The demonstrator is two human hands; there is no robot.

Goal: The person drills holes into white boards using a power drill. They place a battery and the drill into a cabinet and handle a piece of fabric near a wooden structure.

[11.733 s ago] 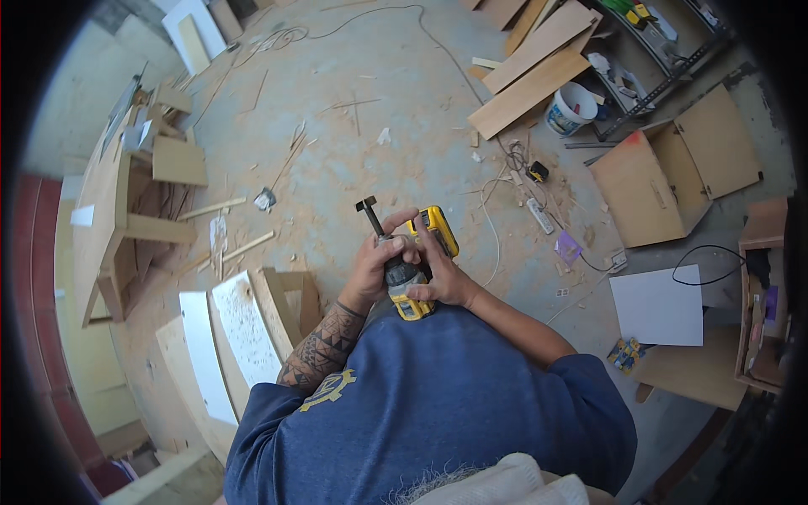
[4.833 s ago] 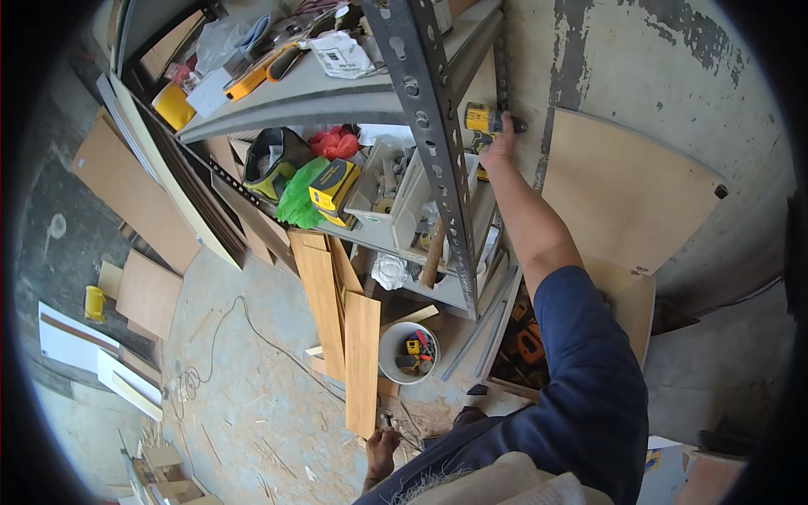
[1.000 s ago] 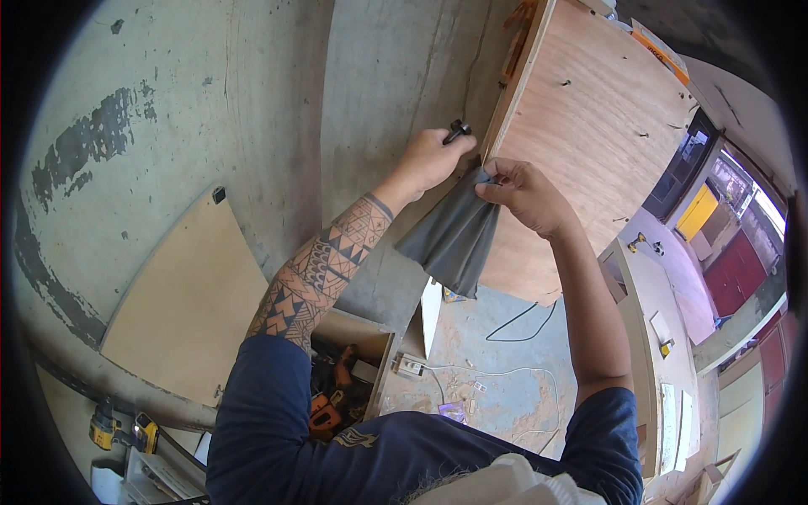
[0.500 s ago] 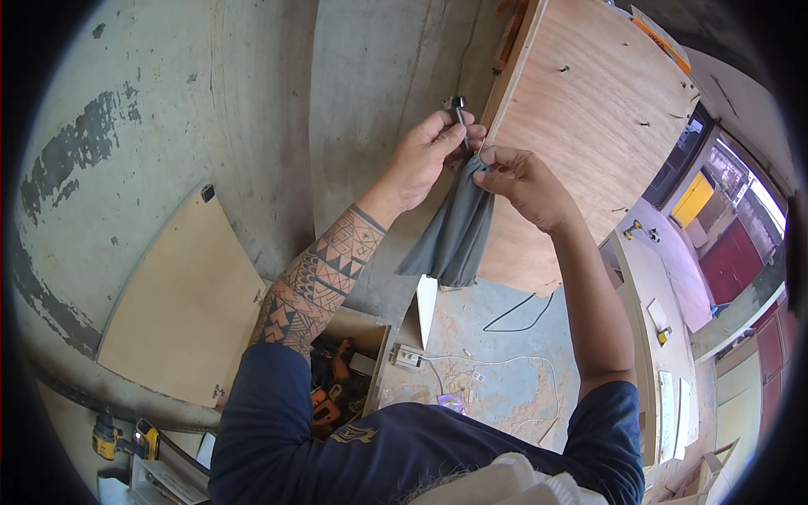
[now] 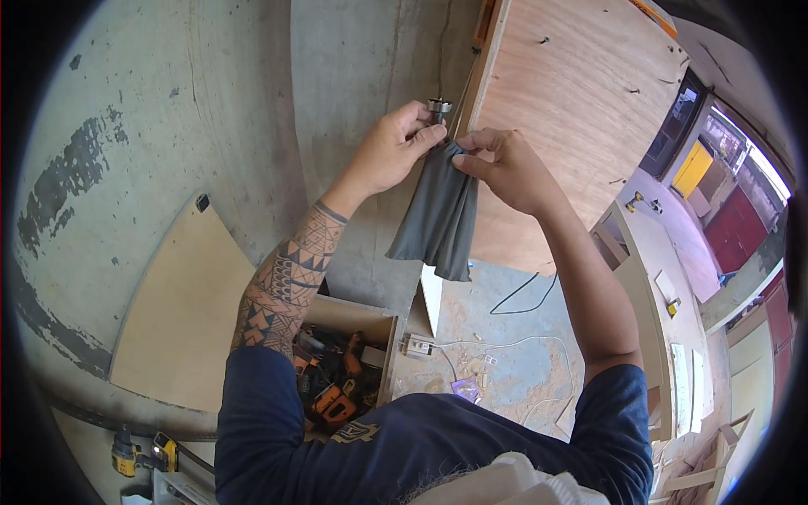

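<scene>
Between the fingers of my left hand (image 5: 383, 156), a drill bit with a wide round metal head (image 5: 439, 106) stands upright, its dark shank pointing down. My right hand (image 5: 512, 175) pinches the gathered top of a dark grey cloth (image 5: 435, 215), perhaps a pouch, between thumb and fingers. The cloth hangs down in folds. The left fingertips are close to its top edge, and whether they also grip it is hidden. Both hands are raised beside the edge of a large plywood cabinet panel (image 5: 560, 126).
A box of orange and dark tools (image 5: 345, 379) lies below my left arm. A curved board (image 5: 181, 311) leans on the wall. Two yellow-black power tools (image 5: 143, 454) are at lower left. A white cord and socket (image 5: 418, 345) lie below. A long pale counter (image 5: 656, 278) runs along the right.
Both hands, with the bit and cloth, appear slightly farther left. The bit now stands more upright, its round head showing more clearly. The view has shifted a little.
</scene>
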